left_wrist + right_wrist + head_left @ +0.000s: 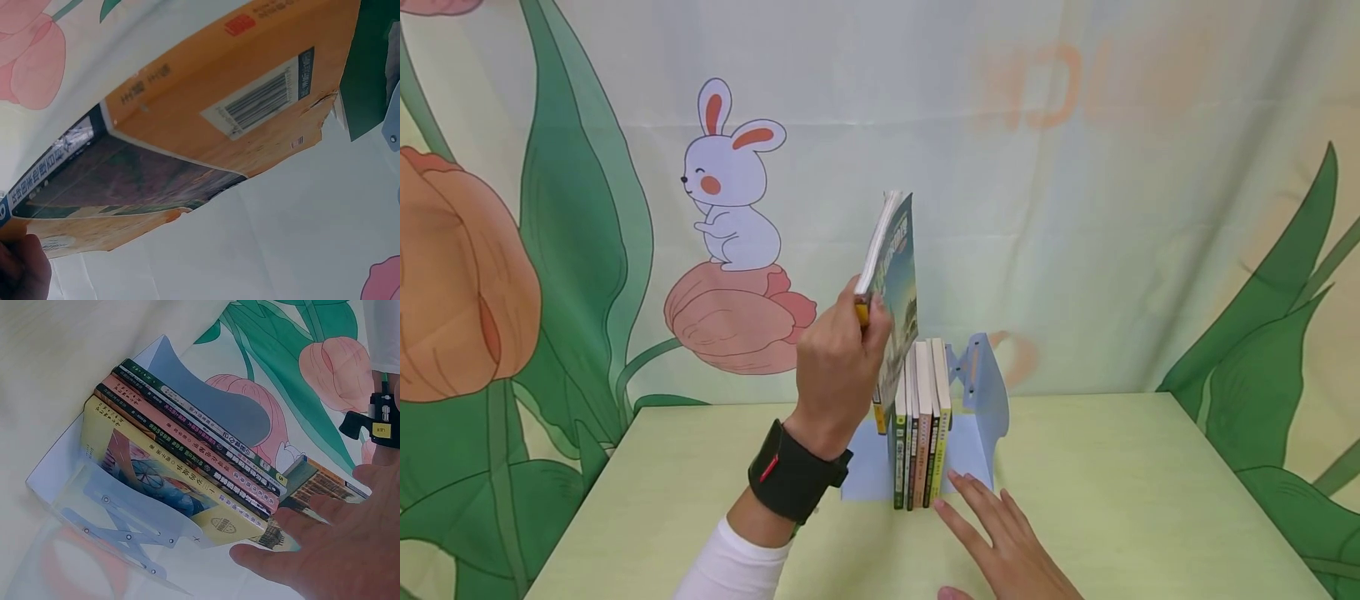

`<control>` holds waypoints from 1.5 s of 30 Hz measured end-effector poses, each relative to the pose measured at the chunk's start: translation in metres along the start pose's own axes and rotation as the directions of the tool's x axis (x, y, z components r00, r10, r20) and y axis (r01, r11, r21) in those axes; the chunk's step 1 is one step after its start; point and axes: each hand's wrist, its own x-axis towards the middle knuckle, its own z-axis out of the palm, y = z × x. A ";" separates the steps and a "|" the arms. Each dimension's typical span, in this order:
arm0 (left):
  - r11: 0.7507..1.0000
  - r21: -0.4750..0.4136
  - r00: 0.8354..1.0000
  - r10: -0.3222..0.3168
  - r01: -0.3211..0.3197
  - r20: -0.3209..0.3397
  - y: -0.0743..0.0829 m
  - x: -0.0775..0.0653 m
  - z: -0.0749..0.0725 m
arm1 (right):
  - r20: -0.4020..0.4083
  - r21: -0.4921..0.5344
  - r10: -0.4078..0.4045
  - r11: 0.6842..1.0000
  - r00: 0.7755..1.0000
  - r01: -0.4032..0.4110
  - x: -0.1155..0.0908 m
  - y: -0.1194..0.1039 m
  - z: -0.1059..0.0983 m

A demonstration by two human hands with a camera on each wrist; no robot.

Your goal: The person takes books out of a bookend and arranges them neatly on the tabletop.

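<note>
My left hand [835, 375] grips a thin book [901, 287] by its near end, raised and tilted beside the left of a row of books [921, 433]. In the left wrist view the held book [169, 119] shows an orange back cover with a barcode. The row stands upright in a pale blue folding book rack [988, 387], spines toward me. My right hand [1000, 533] is spread, fingertips close to the lower right of the row. A yellow book [150, 469] ends the row on the right wrist view's near side.
The rack's crossed hinged bars [128, 536] and its right end plate stand beside the row. Beneath is a pale green table [1112, 500]. A curtain [1075, 208] printed with tulips and a rabbit hangs behind it.
</note>
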 end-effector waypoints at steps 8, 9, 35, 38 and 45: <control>0.999 -0.021 0.998 0.027 -0.028 -0.055 0.001 -0.001 -0.007 | -0.004 0.034 0.004 0.999 1.000 -0.004 0.002 0.003 -0.004; 0.999 -0.023 0.998 0.029 -0.031 -0.063 0.001 -0.001 -0.008 | -0.006 0.035 0.006 0.999 1.000 -0.006 0.002 0.003 -0.004; 0.993 -0.073 0.971 0.074 -0.093 -0.226 0.025 -0.006 -0.047 | -0.034 0.147 0.164 0.977 0.986 -0.157 0.012 0.004 -0.036; 0.993 -0.069 0.968 0.078 -0.097 -0.238 0.030 -0.007 -0.054 | -0.118 0.159 0.120 0.982 0.986 -0.100 0.014 0.006 -0.037; 0.993 -0.098 0.971 0.038 -0.063 -0.238 0.038 -0.015 -0.063 | -0.262 0.192 0.054 0.981 0.964 -0.003 0.016 0.010 -0.037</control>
